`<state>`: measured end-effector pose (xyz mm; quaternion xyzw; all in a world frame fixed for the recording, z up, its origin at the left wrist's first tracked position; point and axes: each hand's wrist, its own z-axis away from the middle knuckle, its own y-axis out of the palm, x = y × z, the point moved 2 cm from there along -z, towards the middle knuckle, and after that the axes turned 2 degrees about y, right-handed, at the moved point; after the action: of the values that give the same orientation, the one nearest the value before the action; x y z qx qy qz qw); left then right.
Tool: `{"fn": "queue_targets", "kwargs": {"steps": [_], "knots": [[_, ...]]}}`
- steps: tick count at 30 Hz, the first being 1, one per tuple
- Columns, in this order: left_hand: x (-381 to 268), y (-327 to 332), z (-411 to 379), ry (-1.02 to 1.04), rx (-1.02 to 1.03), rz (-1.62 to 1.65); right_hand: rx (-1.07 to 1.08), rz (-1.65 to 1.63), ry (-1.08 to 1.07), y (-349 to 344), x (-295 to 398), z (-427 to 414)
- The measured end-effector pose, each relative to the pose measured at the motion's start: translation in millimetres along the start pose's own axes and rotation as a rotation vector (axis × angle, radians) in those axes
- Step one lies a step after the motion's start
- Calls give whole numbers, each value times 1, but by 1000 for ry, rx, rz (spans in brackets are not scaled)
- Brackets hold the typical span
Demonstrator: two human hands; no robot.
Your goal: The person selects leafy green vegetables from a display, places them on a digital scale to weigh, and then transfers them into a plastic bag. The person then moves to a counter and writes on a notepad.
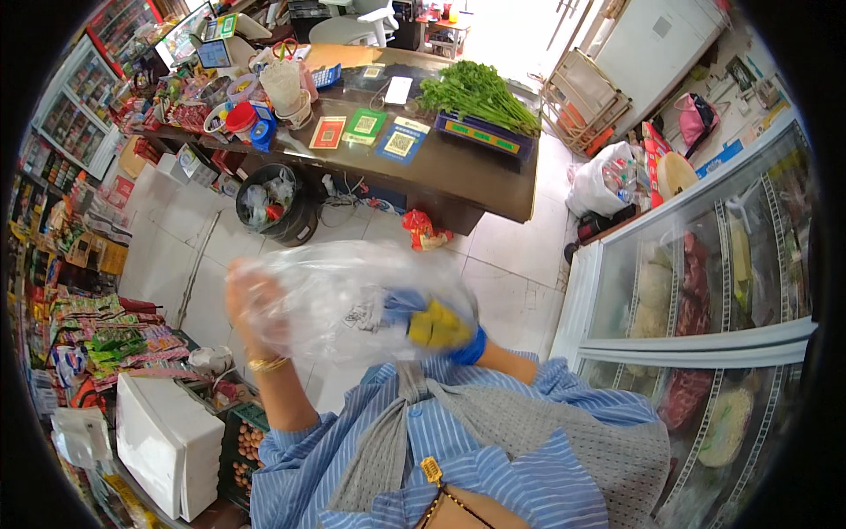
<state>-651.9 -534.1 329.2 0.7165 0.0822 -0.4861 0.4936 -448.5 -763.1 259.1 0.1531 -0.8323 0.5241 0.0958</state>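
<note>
A clear plastic bag (pixel 357 301), blurred and puffed out, spans the space between my two hands in front of my chest. My left hand (pixel 258 304) is bare and grips the bag's left end, partly behind or inside the film. My right hand (pixel 439 324) wears a blue glove with yellow on it and is seen through the bag at its right side; whether its fingers close on the film cannot be made out. Beyond them, a bunch of leafy green herbs (pixel 476 96) lies on a scale (pixel 482 135) at the right end of the dark counter (pixel 423 172).
A black bin (pixel 297 231) with bags stands before the counter, beside a red bag (pixel 423 231) on the floor. Glass-topped display fridges (pixel 700 344) with meat are at my right. At my left are a white foam box (pixel 165 443), eggs (pixel 250 442) and snack packets (pixel 125 337).
</note>
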Motion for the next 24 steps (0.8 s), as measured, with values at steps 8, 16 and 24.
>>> {"fn": "queue_targets", "kwargs": {"steps": [8, 16, 24], "knots": [[122, 105, 9, -23, 416, -244, -279, -1641, 710, -65, -237, -48], [161, 185, -192, -38, 57, 427, -524, -1346, 1158, -14, -346, -2], [277, 216, -345, 345, 149, -1128, 30, -755, 1221, -63, -501, -69]]}}
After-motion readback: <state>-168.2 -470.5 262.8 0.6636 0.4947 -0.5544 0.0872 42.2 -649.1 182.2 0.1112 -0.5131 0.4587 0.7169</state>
